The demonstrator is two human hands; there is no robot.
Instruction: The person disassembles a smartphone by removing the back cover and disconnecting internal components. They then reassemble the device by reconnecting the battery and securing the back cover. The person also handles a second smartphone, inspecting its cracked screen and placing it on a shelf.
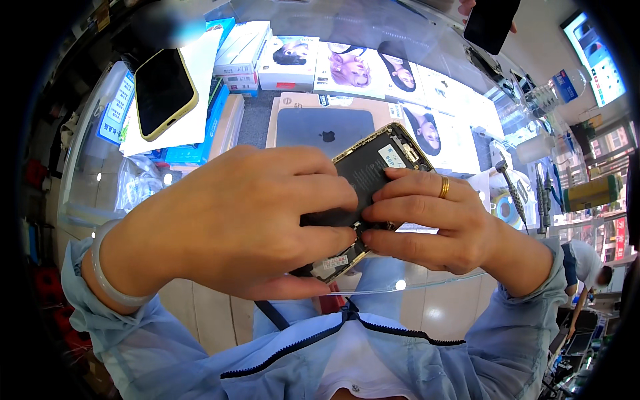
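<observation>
An opened smartphone (365, 175), with its black battery, metal parts and gold-edged frame bare, is tilted above the front of the glass counter. My left hand (247, 217) is closed over its left and lower side, the thumb at the bottom end by a small white label. From the other side my right hand (440, 217), with gold rings, grips the frame, its fingertips lying on the battery and the inner parts. The fingertips of both hands almost meet low on the phone. Whether a small part sits between them is hidden.
On the glass counter (233, 230), a phone in a yellow case (165, 93) lies on white paper at the left. A screwdriver (512, 190) is at the right. Boxes with portraits (350, 67) show in the counter. Another person's hand holds a dark phone (492, 25) at the far right.
</observation>
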